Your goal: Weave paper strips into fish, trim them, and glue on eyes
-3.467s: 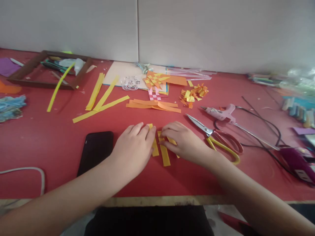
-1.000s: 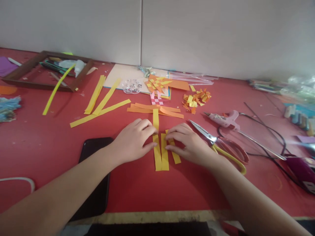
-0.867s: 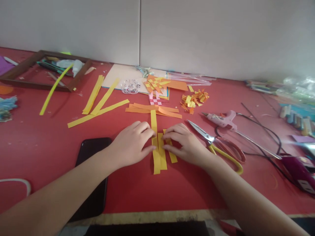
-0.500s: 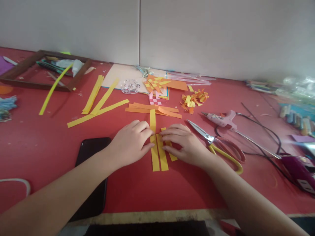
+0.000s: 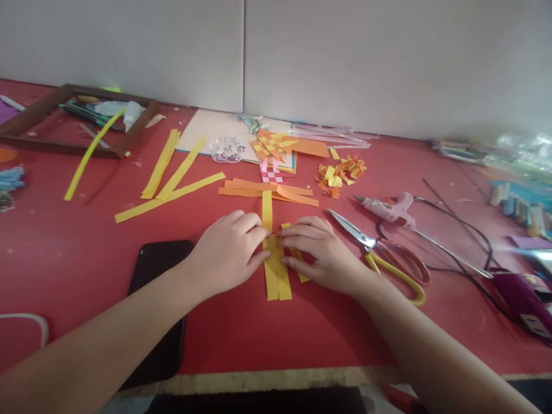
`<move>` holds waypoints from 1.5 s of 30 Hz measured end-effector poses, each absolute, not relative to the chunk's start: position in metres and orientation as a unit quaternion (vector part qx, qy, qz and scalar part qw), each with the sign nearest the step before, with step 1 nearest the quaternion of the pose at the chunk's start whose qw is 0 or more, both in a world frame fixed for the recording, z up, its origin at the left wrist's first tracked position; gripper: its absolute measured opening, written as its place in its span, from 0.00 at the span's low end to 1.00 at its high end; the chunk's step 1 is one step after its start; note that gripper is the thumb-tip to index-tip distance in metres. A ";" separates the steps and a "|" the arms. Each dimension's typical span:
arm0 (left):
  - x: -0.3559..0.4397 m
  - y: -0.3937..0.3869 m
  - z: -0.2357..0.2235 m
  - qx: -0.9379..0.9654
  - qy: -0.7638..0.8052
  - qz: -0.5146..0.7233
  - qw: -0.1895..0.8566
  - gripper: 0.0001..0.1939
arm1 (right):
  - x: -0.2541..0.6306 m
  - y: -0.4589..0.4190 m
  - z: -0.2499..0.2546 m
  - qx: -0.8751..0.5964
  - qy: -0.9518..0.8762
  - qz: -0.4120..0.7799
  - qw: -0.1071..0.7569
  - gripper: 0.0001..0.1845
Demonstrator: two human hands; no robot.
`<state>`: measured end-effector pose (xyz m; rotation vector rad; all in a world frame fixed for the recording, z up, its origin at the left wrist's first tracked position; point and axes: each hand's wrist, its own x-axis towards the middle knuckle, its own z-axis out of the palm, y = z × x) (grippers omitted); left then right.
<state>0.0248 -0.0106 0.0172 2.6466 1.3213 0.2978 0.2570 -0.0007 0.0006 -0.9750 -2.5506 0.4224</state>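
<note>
My left hand [image 5: 233, 250] rests on the table with bent fingers apart, its fingertips and thumb touching the edge of a long yellow paper strip [image 5: 267, 213]. Opposite it, my right hand [image 5: 321, 250] is open, fingers stretched leftward onto a shorter yellow paper strip [image 5: 283, 284]. These two strips lie side by side and touch or nearly touch along their lower part. Another short yellow strip [image 5: 303, 275] slants partly under my right hand. Just beyond the long strip's far end lie several orange paper strips [image 5: 245, 188].
Scissors [image 5: 366, 241] and a pink glue gun [image 5: 392, 210] with its cord lie right. A black phone [image 5: 159, 270] is under my left forearm. Behind are paper scraps [image 5: 340, 172], a woven orange-yellow paper piece [image 5: 273, 145], yellow strips [image 5: 161, 164] and a wooden frame [image 5: 64, 146].
The shorter yellow strip under my right fingers has slid left against the long one, closing the gap between them. Both hands have barely moved.
</note>
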 end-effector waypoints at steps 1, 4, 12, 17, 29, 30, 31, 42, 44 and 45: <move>0.025 -0.011 0.017 0.887 0.442 0.101 0.084 0.13 | 0.257 -0.001 0.001 -0.347 -0.906 0.151 0.189 0.10; 0.025 -0.011 0.018 0.891 0.434 0.104 0.087 0.12 | 0.256 -0.001 0.001 -0.350 -0.905 0.150 0.189 0.10; 0.030 -0.014 0.016 0.919 0.378 0.097 0.047 0.11 | 0.253 -0.001 0.001 -0.358 -0.902 0.145 0.192 0.10; 0.033 -0.018 0.016 0.918 0.378 0.108 0.049 0.09 | 0.253 -0.001 0.001 -0.365 -0.899 0.150 0.187 0.10; 0.033 -0.019 0.019 0.921 0.366 0.131 -0.008 0.09 | 0.250 -0.002 0.003 -0.389 -0.886 0.169 0.186 0.08; 0.033 -0.019 0.019 0.922 0.364 0.132 -0.010 0.10 | 0.249 -0.002 0.003 -0.391 -0.885 0.170 0.186 0.08; 0.033 -0.019 0.019 0.922 0.363 0.132 -0.011 0.10 | 0.249 -0.002 0.003 -0.392 -0.885 0.171 0.187 0.08; 0.031 -0.021 0.019 0.925 0.360 0.123 -0.001 0.14 | 0.250 -0.001 0.002 -0.394 -0.881 0.179 0.192 0.09; 0.032 -0.021 0.019 0.925 0.361 0.121 0.006 0.13 | 0.250 -0.001 0.002 -0.395 -0.881 0.176 0.190 0.09; 0.032 -0.022 0.020 0.924 0.363 0.120 0.013 0.13 | 0.250 -0.001 0.002 -0.396 -0.882 0.176 0.188 0.09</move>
